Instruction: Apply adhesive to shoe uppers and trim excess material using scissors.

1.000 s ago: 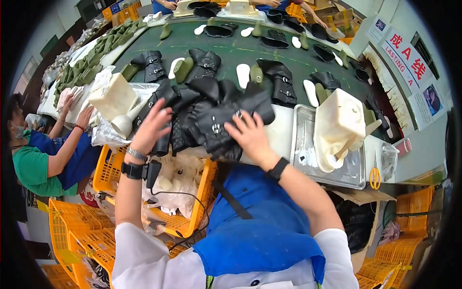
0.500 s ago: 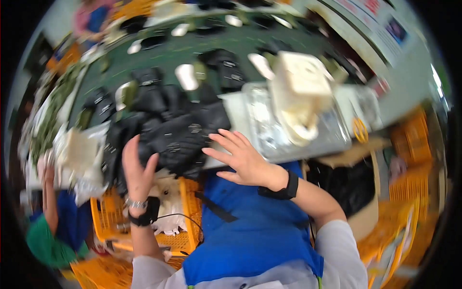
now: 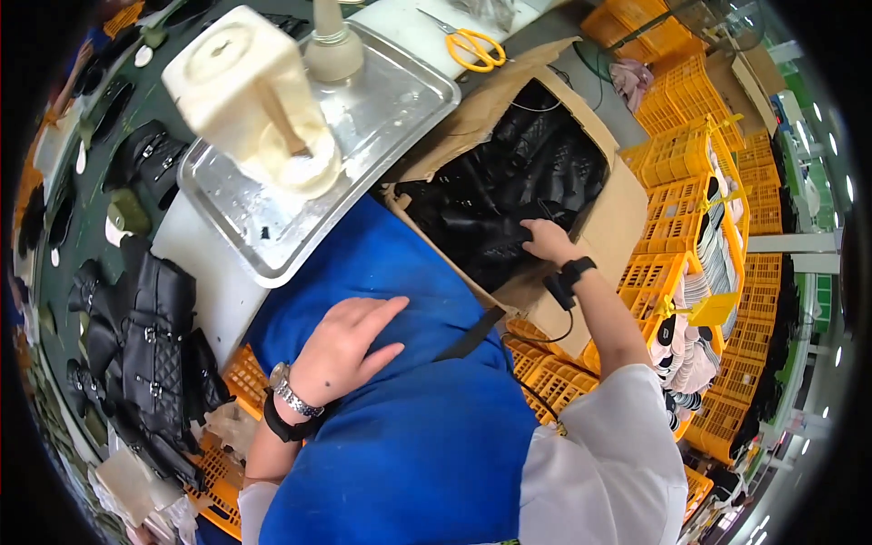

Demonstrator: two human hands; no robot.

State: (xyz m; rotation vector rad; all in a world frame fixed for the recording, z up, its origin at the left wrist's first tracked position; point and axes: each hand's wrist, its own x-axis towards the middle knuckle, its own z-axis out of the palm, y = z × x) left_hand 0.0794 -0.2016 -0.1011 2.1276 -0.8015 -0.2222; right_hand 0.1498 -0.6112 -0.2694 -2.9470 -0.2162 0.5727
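Note:
My right hand (image 3: 549, 241) reaches into an open cardboard box (image 3: 581, 304) on the right. Its fingers are closed on the edge of a black leather boot upper (image 3: 504, 236), among several others piled inside. Held above the blue apron (image 3: 427, 400), my left hand (image 3: 350, 345) is empty, fingers stretched out and thumb apart. At the left, a pile of black boot uppers (image 3: 159, 331) with quilting and metal buckles lies on the work surface, out of reach of both hands.
A metal tray (image 3: 381, 118) carries a cream, glue-stained container (image 3: 241, 82) and a bottle-shaped pot (image 3: 334, 54). Beyond it lie yellow-handled scissors (image 3: 474, 50). Yellow crates (image 3: 649, 295) stack up at the right. The green conveyor belt (image 3: 54, 282) holds shoe parts.
The view has swung right toward the cardboard box. My right hand has left the boot uppers on the table and gone into the box; my left hand has moved over the apron.

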